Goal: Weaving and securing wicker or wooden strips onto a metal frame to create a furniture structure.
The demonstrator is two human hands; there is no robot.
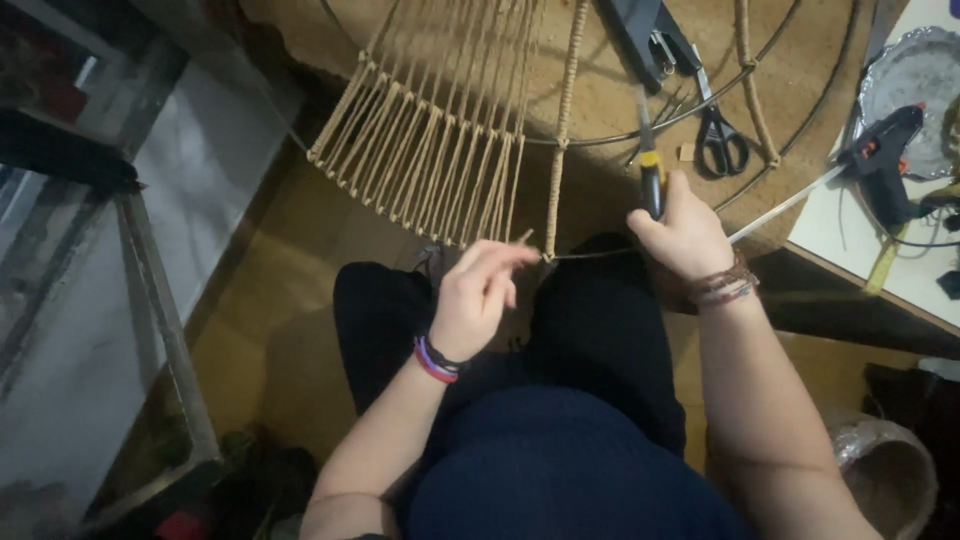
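Note:
My right hand [682, 232] grips a knife [648, 160] with a yellow-and-black handle, its blade pointing away from me. My left hand [478, 292] pinches a thin cord end [525, 238] near the edge of a round wire frame [690, 108]. Many tan cords [432, 150] are strung side by side across the frame and tied to its rim. A single wrapped cord [562, 130] runs down to the rim between my hands. Both wrists carry bracelets. My lap in dark clothes lies below the frame.
Black-handled scissors [718, 135] and a dark tool [640, 35] lie on the brown surface under the frame. At the right, a black glue gun [880, 160] and a silver plate [915, 75] rest on a white table. A glass cabinet [90, 300] stands at the left.

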